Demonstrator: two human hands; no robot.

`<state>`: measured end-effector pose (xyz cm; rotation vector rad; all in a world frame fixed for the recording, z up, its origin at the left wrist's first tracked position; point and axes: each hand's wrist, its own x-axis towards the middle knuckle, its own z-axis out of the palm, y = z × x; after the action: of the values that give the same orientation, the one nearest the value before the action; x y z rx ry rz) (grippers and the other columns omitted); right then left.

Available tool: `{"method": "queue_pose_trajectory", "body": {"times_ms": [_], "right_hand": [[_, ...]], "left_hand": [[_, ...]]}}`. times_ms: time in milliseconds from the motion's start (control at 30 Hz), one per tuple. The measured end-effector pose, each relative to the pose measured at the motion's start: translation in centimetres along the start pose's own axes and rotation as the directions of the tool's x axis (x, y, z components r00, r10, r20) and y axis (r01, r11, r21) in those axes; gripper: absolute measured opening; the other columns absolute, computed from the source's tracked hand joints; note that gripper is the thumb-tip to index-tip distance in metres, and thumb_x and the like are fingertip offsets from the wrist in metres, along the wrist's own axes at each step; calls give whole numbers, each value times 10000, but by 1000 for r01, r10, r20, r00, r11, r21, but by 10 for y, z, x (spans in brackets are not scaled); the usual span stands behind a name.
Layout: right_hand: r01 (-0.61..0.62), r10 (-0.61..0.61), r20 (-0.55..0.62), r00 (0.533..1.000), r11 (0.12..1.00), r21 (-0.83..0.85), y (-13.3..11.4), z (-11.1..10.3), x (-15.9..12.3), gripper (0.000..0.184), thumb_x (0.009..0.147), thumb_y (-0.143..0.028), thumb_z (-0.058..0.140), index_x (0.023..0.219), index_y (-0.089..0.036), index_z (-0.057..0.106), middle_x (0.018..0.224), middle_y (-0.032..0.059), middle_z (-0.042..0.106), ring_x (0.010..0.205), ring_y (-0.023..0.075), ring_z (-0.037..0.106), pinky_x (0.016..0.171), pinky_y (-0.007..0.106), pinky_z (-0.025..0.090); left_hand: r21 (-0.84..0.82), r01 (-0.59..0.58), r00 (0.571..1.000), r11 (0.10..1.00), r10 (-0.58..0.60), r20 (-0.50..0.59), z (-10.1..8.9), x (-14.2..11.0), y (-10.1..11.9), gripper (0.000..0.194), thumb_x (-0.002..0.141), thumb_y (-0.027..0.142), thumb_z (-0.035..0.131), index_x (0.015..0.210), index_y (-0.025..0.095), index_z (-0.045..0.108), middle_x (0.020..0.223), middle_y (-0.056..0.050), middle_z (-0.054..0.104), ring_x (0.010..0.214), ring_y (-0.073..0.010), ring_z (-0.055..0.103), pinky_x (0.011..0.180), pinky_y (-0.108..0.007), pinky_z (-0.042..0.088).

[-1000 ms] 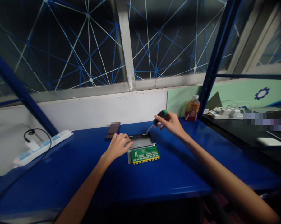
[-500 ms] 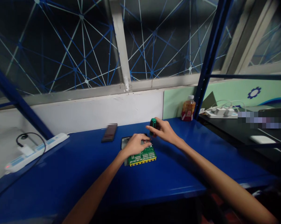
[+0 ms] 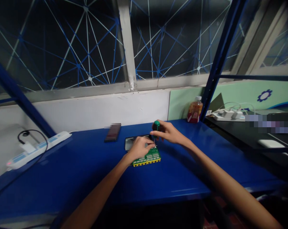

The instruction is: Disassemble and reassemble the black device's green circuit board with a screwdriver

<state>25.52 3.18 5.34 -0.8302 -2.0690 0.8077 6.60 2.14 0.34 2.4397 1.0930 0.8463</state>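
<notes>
Board (image 3: 154, 153), screwdriver (image 3: 156, 128), one each, two hands (image 3: 139, 147) (image 3: 169, 132)

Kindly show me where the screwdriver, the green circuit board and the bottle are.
Screwdriver (image 3: 156, 128): head view, on its handle.
Green circuit board (image 3: 152, 156): head view, on its uncovered surface.
Bottle (image 3: 194, 111): head view, on its body.

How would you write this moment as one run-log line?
left hand: over green circuit board | right hand: holds screwdriver, shaft downward | nearby: bottle, white power strip
</notes>
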Motion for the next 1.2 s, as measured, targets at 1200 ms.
{"method": "queue_pose_trajectory", "body": {"times_ms": [1200], "right_hand": [[-38,45,-77,996,995,91,4,17,0,330,765,-444,656,934,-166,603,705,19,627,567,126,557,516,264,433]], "left_hand": [[-118,7,998,993,-15,-63,1,0,2,138,816,196,605,861,207,735,908,-4,737,875,-176,669,828,-268,481]]}}
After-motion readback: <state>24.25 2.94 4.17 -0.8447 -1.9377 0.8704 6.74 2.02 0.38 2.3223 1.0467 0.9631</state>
